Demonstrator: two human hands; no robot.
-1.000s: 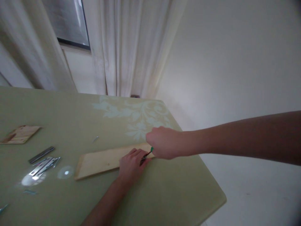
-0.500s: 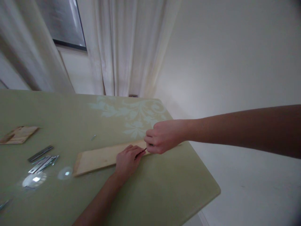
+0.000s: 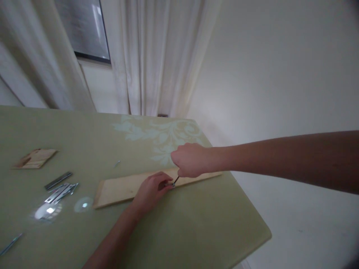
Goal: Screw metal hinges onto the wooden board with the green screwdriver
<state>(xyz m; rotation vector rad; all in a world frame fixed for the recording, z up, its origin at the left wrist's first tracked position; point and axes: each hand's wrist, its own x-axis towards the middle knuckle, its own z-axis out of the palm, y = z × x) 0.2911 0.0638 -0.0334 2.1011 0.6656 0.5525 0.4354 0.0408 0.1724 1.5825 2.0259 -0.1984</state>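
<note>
A long pale wooden board (image 3: 117, 188) lies on the table near its right end. My left hand (image 3: 150, 190) rests over the board's near edge, thumb and fingers pinching a small metal plate (image 3: 169, 184) that is mostly hidden. Closed into a fist above the board, my right hand (image 3: 190, 160) grips a screwdriver (image 3: 176, 180). Only its thin dark shaft shows, slanting down to the metal by my left fingertips; the handle is covered by my fist.
The green table (image 3: 196, 231) has a rounded corner at right, by a white wall. Leftward lie several metal plates (image 3: 60, 192), a dark metal strip (image 3: 58, 181) and a short wood piece (image 3: 37, 158). A screw-like bit (image 3: 117, 163) lies behind the board; a thin metal rod (image 3: 11, 244) lies front left.
My right fist has risen slightly and turned, so more of the screwdriver shaft shows. My left fingers have opened a little around the metal plate. The whole view has shifted slightly.
</note>
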